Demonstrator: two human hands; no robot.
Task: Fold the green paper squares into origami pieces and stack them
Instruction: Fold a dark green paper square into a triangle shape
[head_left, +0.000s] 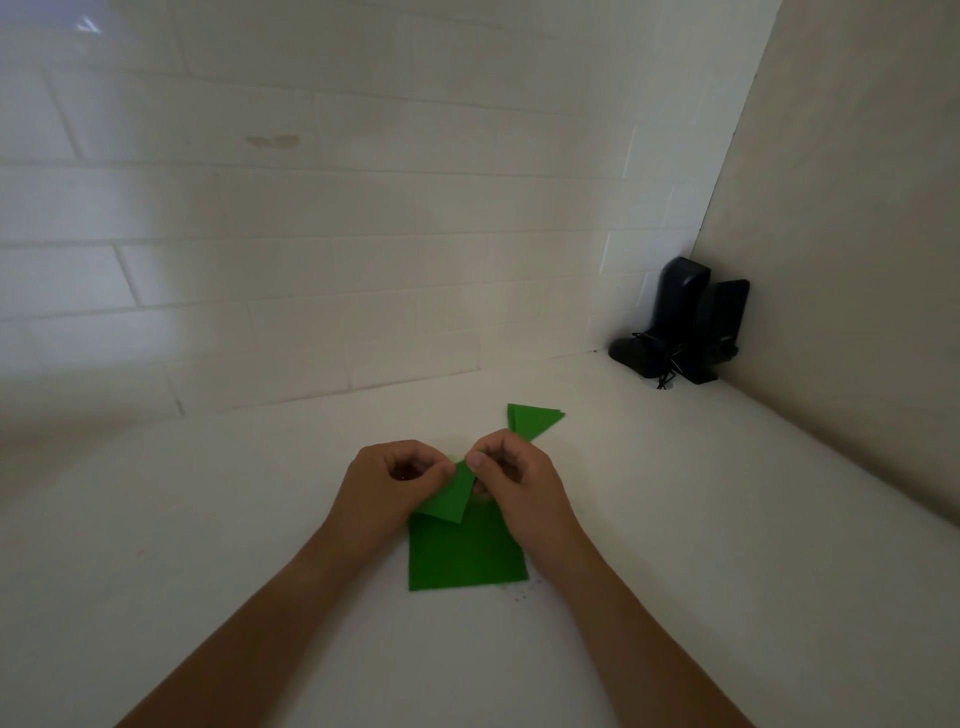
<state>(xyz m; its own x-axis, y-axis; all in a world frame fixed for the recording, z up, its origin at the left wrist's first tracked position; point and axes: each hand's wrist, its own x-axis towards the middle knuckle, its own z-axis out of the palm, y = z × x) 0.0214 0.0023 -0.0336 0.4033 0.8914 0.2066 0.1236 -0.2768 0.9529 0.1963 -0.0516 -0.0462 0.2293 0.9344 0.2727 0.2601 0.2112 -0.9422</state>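
Both hands meet over the white counter (218, 545). Left hand (387, 480) and right hand (514, 480), fingers curled, pinch the top of a folded green paper piece (448, 500) between them; it hangs down, tilted. Directly below lies a flat stack of green paper squares (465, 558). Folded green triangles (535, 419) lie just beyond the right hand. Black speakers (685, 325) stand in the corner.

Both forearms run off the near edge, the left hand (387, 480) and right hand (511, 475) cover the far edge of the green paper squares (465, 558), and the right hand hides the near tip of the folded green pieces (535, 418).
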